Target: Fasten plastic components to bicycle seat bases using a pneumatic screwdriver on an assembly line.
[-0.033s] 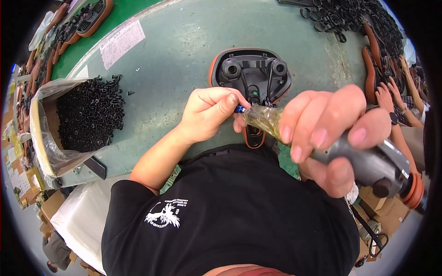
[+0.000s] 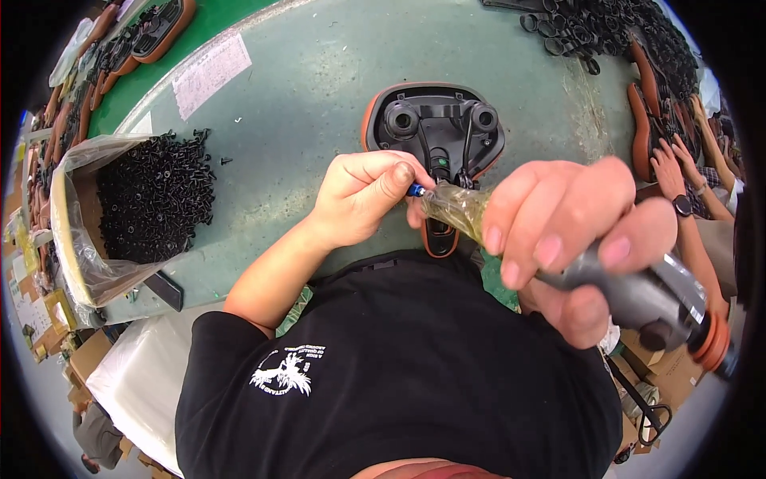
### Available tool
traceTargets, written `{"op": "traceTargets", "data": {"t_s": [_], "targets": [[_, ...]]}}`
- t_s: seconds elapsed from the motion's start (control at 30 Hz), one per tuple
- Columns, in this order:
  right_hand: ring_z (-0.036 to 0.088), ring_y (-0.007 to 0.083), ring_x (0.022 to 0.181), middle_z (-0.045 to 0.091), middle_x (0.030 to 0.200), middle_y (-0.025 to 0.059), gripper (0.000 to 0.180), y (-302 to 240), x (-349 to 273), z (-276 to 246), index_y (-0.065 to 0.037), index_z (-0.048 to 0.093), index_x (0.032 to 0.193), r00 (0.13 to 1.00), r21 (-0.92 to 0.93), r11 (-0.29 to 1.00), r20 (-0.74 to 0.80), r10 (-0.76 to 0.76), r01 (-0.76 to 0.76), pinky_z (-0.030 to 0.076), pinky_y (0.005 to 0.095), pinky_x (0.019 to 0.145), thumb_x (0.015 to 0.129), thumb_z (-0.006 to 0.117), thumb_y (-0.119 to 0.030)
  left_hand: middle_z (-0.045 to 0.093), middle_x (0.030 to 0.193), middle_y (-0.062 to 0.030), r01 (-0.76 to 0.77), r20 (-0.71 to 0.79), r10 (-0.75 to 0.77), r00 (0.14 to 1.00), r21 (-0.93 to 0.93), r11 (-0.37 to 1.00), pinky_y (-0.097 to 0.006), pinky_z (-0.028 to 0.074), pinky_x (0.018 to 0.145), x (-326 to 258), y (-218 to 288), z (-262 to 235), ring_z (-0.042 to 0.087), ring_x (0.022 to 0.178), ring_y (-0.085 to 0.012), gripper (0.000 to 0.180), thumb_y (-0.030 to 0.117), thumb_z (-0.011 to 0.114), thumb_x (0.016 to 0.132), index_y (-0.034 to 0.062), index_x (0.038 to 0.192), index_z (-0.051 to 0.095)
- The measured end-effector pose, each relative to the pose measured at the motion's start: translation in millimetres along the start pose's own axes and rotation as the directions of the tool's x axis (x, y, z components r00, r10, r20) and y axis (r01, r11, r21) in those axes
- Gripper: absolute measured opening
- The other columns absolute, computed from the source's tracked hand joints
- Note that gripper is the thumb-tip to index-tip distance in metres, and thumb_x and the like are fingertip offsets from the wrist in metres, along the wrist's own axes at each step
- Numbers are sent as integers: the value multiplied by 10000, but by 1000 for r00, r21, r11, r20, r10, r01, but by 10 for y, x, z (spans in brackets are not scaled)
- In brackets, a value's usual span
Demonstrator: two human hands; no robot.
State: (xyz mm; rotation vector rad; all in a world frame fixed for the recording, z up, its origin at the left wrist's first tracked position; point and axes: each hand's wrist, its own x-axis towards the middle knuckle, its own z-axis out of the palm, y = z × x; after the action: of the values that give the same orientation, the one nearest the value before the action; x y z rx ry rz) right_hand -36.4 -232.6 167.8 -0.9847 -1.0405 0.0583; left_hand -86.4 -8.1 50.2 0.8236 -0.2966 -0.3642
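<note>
My right hand (image 2: 566,231) wraps round a grey power screwdriver (image 2: 630,291), whose front end is bound in clear yellowish wrap. The tool lies tilted, its tip pointing left. At that tip, the thumb and fingers of my left hand (image 2: 359,195) pinch the blue-collared bit (image 2: 416,190). Whether a screw sits on the bit is hidden by the fingers. Just beyond my hands a black plastic housing with an orange rim (image 2: 391,100) lies on the table, its hollow side up, with two round sockets and a black cable. My hands and the tool cover part of its narrow near end.
An open box lined with clear plastic (image 2: 76,231) holds many black screws (image 2: 155,199) at the left. A paper sheet (image 2: 211,76) lies far left, a dark phone-like slab (image 2: 165,291) near the box. Black rings (image 2: 566,28) pile far right, beside orange-rimmed housings (image 2: 641,132) and a co-worker's hands (image 2: 669,166).
The rear end of the screwdriver has dipped slightly, and my right hand has shifted a little with it. My left hand keeps its pinch at the bit.
</note>
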Motion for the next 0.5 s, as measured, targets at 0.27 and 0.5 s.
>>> {"op": "traceTargets", "data": {"t_s": [0.27,0.5], "targets": [[633,228,787,552,1150,159,380,88,84,-85,-121,442,1352,997,-260,965,79,-18,38,527,467,776,989,534,-59,702,1243,-174,-244,170,437,883,962,120,-450,535,1029,498,114,-599,665,1190,-381,639,195,908,735,52,1303,652],[640,232,771,556,1129,162,329,282,38,-36,-118,470,1319,998,-245,969,40,44,-33,533,488,782,1003,543,-59,727,1202,-191,-138,43,515,856,980,147,-451,581,961,363,-215,-481,699,1174,-376,483,144,872,735,50,1157,657]]}}
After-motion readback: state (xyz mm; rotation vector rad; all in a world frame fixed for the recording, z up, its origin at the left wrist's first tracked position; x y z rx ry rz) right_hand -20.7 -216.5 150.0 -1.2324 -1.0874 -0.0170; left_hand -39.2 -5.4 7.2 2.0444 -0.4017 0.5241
